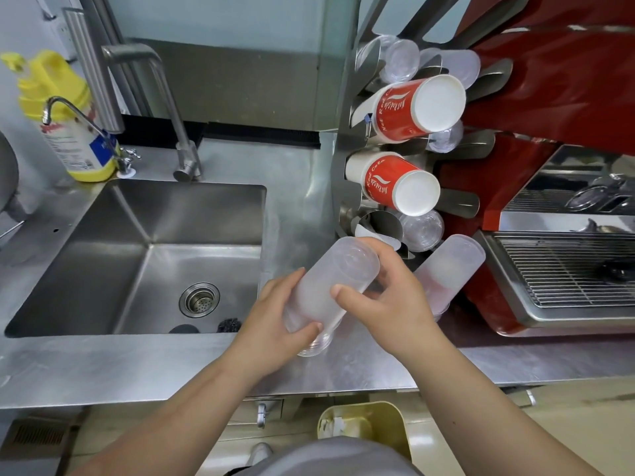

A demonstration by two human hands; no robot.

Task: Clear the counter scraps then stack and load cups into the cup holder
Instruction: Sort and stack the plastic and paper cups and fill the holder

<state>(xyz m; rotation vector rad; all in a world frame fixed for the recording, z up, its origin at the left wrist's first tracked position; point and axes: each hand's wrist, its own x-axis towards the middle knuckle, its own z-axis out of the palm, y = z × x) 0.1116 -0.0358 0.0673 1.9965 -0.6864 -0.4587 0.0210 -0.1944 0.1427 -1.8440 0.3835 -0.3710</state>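
Both hands hold one stack of frosted plastic cups, tilted over the steel counter with its closed end toward the cup holder. My left hand grips the lower, open end. Fingers of my right hand wrap the stack's upper part. The metal cup holder stands just beyond, its slots carrying two red paper cup stacks and several clear cup stacks. Another frosted cup stack leans at the holder's foot, right of my hands.
A steel sink with a drain lies to the left, with a tall faucet and a yellow bottle behind it. A red espresso machine with a wire drip tray stands at right. A yellow bin sits on the floor below.
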